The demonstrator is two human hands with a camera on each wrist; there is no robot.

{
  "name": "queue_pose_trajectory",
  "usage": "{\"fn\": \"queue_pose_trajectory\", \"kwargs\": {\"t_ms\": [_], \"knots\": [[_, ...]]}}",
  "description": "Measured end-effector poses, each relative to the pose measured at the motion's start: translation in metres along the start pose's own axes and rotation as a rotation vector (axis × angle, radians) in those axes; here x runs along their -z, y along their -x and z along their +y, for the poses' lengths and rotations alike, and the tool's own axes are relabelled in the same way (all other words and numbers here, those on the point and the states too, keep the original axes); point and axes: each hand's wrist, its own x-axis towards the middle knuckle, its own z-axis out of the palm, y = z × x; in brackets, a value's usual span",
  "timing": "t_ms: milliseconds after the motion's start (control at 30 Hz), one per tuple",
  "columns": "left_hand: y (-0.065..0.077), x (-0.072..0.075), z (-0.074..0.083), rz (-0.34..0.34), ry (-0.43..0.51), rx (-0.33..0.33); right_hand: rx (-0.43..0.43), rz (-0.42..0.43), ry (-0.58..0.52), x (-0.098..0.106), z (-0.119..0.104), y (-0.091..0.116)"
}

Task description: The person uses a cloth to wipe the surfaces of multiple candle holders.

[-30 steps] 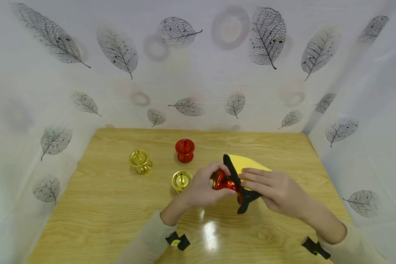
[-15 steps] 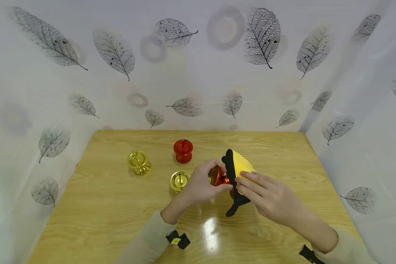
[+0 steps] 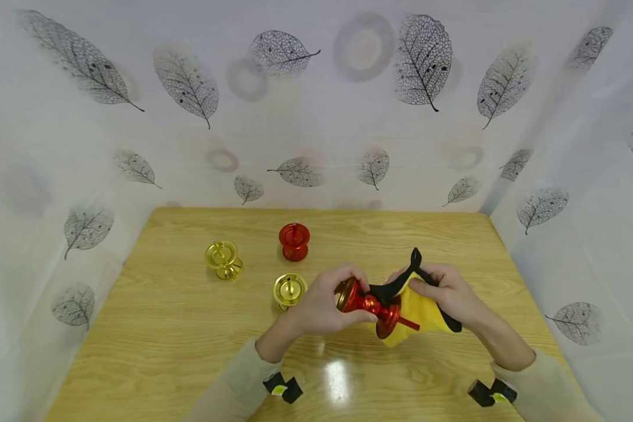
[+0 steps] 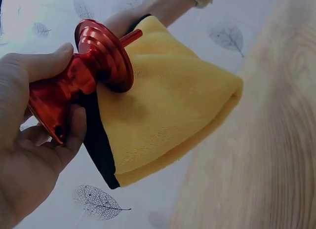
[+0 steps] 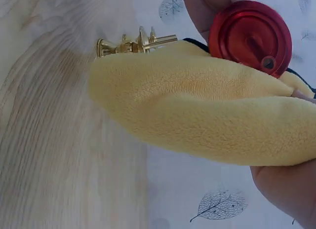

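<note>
A shiny red candle holder (image 3: 371, 305) lies tilted in my left hand (image 3: 327, 302), its spike pointing down to the right in the head view. Fingers and thumb grip it round the base end, as the left wrist view shows on the red candle holder (image 4: 84, 71). My right hand (image 3: 453, 293) pinches a yellow cloth (image 3: 422, 308) with a black border near its edge. Part of the cloth hangs behind and under the holder's dish. In the right wrist view the folded yellow cloth (image 5: 197, 115) covers much of the right hand's fingers.
Another red candle holder (image 3: 295, 241) stands upright at the back of the wooden table (image 3: 179, 351). Two gold candle holders stand to the left: one gold candle holder (image 3: 224, 259) farther out, another gold candle holder (image 3: 289, 290) close beside my left hand. Leaf-patterned sheeting (image 3: 316, 129) surrounds the table.
The cloth has swung from over the red holder's dish to behind and below it, baring the dish and spike. My right hand has turned and now pinches the cloth's edge; the left keeps its grip.
</note>
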Motion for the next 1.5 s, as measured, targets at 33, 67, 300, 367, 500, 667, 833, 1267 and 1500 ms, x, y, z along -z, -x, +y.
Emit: {"fn": "queue_pose_trajectory", "kwargs": {"t_ms": [33, 67, 300, 367, 500, 667, 833, 1267, 1500], "knots": [[0.0, 0.0, 0.0, -0.003, 0.004, -0.019, -0.009, -0.03, -0.076, 0.0, 0.003, -0.001], [0.0, -0.001, 0.001, -0.004, 0.012, -0.038, -0.021, -0.059, -0.156, 0.0, 0.007, -0.002], [-0.003, -0.003, -0.002, 0.063, 0.013, -0.155, -0.216, -0.118, -0.666, -0.011, 0.023, -0.004], [-0.003, -0.002, -0.005, 0.093, -0.008, -0.161, -0.259, -0.103, -0.735, -0.015, 0.024, -0.004], [-0.003, -0.001, -0.01, 0.127, -0.08, -0.175, -0.3, -0.093, -0.851, -0.019, 0.024, -0.002], [-0.003, 0.001, -0.011, 0.123, -0.199, -0.19, -0.349, -0.045, -0.896, -0.016, 0.02, 0.003], [-0.005, 0.004, -0.008, 0.095, -0.483, -0.249, -0.392, -0.055, -0.886, -0.01, 0.013, 0.006], [-0.01, 0.004, -0.009, 0.103, -0.412, -0.221, -0.41, 0.041, -0.882, -0.011, 0.001, 0.007], [-0.012, 0.004, -0.004, 0.099, -0.319, -0.056, -0.439, 0.145, -0.777, -0.013, 0.0, 0.004]]}}
